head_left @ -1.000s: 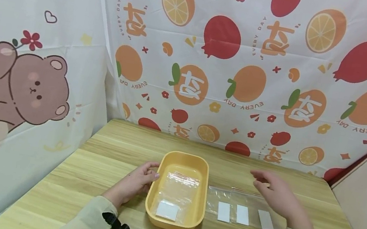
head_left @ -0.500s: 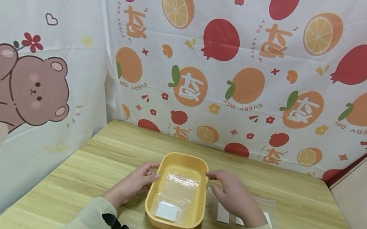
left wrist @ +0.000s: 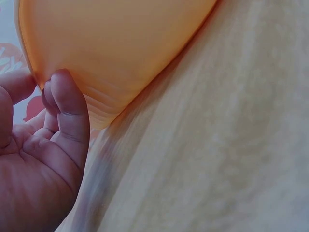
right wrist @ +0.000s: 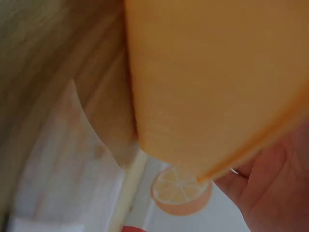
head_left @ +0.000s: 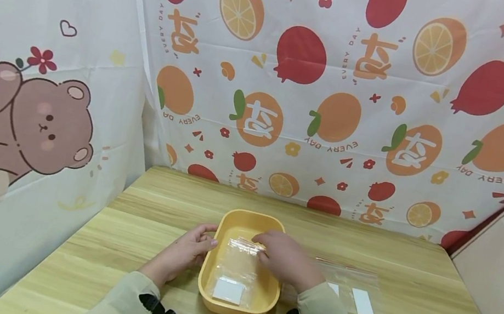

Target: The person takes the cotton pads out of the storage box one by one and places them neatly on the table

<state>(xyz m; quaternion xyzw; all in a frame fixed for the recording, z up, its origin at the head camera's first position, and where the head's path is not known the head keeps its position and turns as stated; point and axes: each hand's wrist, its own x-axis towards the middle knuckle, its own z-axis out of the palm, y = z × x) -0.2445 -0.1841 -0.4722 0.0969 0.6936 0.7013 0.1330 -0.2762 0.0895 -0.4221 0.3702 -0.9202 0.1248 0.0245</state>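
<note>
A yellow plastic tray stands on the table. My left hand holds its left rim, thumb on the edge; in the left wrist view the curled fingers touch the tray wall. Inside lies a clear zip-lock bag with a white card showing at its near end. My right hand reaches over the right rim, thumb and index finger apart beside the bag's zip end. From the right wrist view the tray wall hides those fingertips; only part of the hand shows.
To the right of the tray, more clear zip-lock bags lie flat on the wooden table, with white cards in them. My right forearm covers part of them. A fruit-print cloth hangs behind the table.
My right hand has moved left from above the bags on the table, past the tray's right rim and into the tray. The left hand and tray stay put.
</note>
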